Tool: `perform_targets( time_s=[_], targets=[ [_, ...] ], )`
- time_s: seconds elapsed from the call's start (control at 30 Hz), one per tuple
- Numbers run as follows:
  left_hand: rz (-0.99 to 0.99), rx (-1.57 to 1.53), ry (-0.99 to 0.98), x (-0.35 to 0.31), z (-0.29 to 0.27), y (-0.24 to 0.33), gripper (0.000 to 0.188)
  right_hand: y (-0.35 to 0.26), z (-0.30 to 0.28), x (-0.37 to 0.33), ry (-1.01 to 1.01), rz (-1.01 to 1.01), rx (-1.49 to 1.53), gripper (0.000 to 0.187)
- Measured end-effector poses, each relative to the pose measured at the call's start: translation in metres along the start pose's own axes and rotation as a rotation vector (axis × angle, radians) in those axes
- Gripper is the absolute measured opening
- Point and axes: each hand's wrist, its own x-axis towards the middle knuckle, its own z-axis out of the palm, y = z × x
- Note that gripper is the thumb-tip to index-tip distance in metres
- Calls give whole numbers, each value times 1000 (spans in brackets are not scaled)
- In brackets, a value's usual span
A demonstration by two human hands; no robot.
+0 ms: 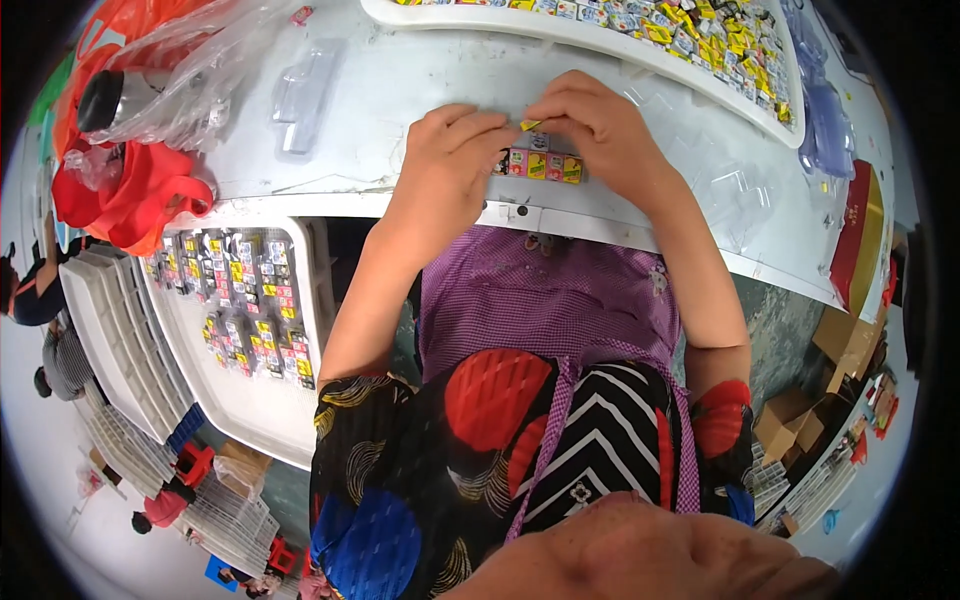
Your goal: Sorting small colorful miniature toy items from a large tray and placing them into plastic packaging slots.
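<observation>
At the table's near edge lies a short row of small printed boxes (545,166), pink, yellow and black. More small boxes, whitish ones (539,141), sit just behind it. My right hand (603,128) pinches a small yellow box (529,125) between thumb and fingertips, over the far side of the row. My left hand (452,158) is bent and closed at the row's left end, its fingertips close to the yellow box. What those left fingers grip is hidden.
A white tray (640,42) heaped with small boxes stands at the back. Clear plastic shells (303,100) lie on the left, with more (823,125) at far right. Red bags (130,190) sit at left. Below, another white tray (245,405) holds filled clear packs (240,270).
</observation>
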Motion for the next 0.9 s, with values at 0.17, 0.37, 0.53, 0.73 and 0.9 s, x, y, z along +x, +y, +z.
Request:
perform_targets(
  time_s=[0.17,0.37,0.53,0.73,0.9],
  targets=[
    [16,16,5,-2,7,0,21,12,4,3,-86,-126,-154,15],
    [-34,-68,25,-5,10,-4,22,2,6,12,-172,-171,-273,14],
    [-91,-152,53,-8,11,-3,28,5,8,4,-127,-231,-327,16],
    [-413,-482,23,-14,-1,-3,41,1,9,-10,17,-248,-387,27],
    [-99,84,-137,-27,-13,-11,53,-10,33,-43,-59,-228,-536,62]
  ],
)
